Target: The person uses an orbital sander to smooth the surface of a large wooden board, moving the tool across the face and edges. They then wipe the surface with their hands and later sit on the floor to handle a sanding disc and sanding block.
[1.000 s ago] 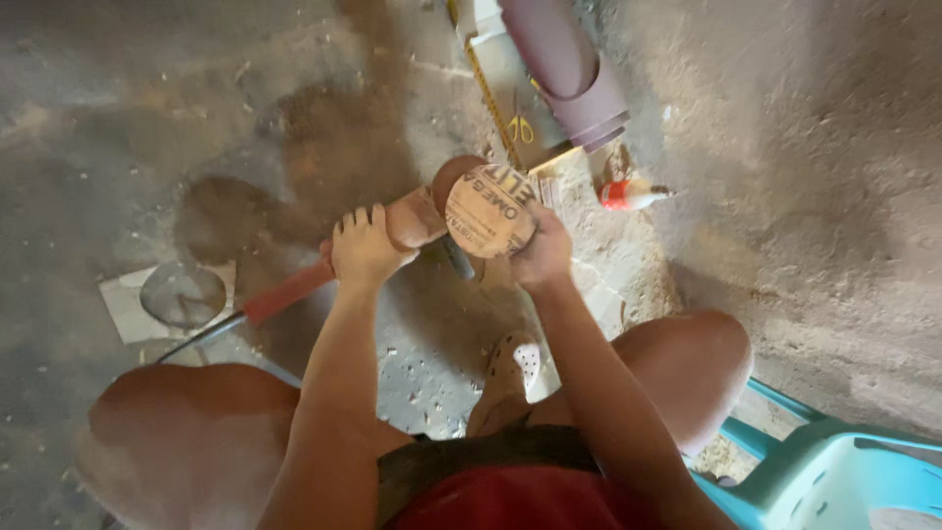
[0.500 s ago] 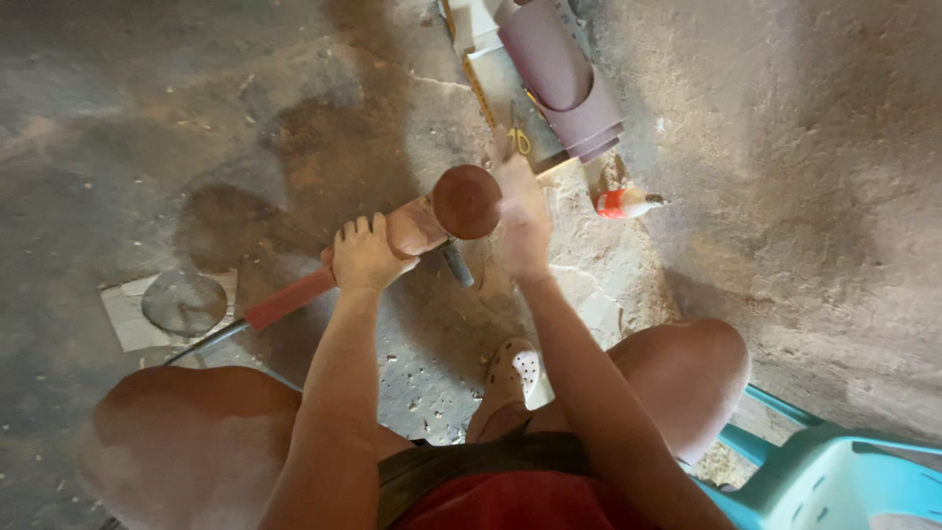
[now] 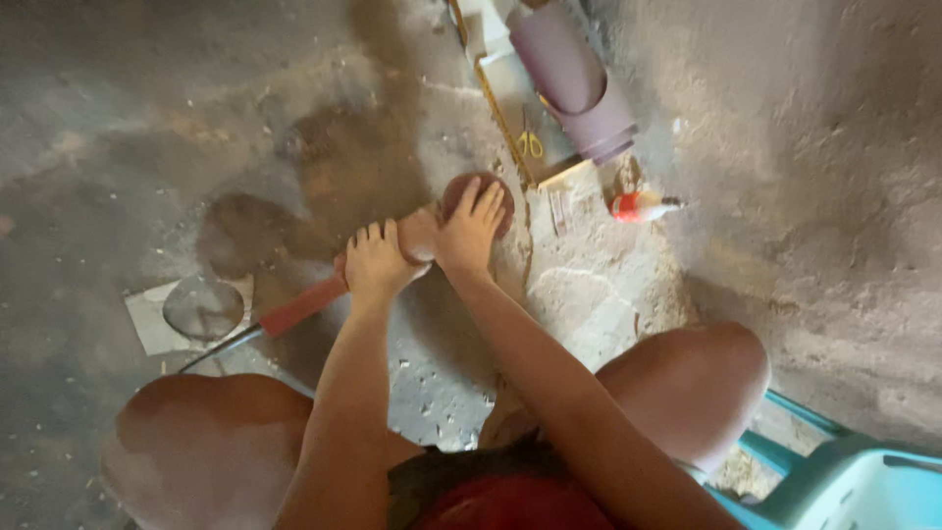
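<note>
While the person sat low over the concrete floor (image 3: 147,118), both bare hands were on a power sander (image 3: 392,257) held just above the ground between the knees. The left hand (image 3: 373,263) was wrapped tight around the tool's body where the pale housing met the red handle (image 3: 302,306), and a dark cord (image 3: 221,348) trailed from that handle toward the left knee. The right hand (image 3: 471,228) lay flat with fingers spread on the round brown sanding disc (image 3: 496,196) at the head of the tool, pressing on it rather than gripping.

The sander looked rigid and fairly heavy for its size, so the body near the handle seemed the sound place to hold it. The disc looked thin, rough and somewhat flexible, best handled by its flat face or rim.

Just beyond the disc lay yellow-handled scissors (image 3: 531,145), a roll of purple sandpaper (image 3: 574,83) and a small red and white bottle (image 3: 636,206). A round mesh piece (image 3: 202,306) rested on a pale sheet to the left, and a turquoise plastic chair (image 3: 854,486) stood beside the right knee.
</note>
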Demonstrator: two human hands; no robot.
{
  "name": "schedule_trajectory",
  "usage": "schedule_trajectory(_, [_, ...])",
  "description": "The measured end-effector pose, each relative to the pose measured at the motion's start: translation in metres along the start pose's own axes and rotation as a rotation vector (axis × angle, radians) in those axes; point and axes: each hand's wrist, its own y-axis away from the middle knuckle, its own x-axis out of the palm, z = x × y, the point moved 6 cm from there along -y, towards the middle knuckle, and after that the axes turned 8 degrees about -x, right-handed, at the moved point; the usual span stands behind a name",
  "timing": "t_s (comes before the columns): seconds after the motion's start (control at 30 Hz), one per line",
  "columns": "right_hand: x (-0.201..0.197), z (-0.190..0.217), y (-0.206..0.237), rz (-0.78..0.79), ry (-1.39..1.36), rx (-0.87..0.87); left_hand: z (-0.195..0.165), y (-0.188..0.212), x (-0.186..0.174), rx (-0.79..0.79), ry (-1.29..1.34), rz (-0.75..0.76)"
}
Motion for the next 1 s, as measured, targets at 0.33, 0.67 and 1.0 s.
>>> schedule_trajectory(0.33, [-0.003,-0.012,0.037,0.141,-0.286,-0.308,-0.001,0.000,0.000,-0.007,-0.013,-0.004])
schedule_trajectory(0.67, [-0.043,-0.124,0.007,-0.073,-1.621,0.496,0.003,0.000,0.004,-0.045,-0.027,0.085])
schedule_trajectory(1.0, [-0.028,-0.059,0.033,0.390,-0.007,-0.641,0.002,0.002,0.002,-0.044,-0.040,0.067])
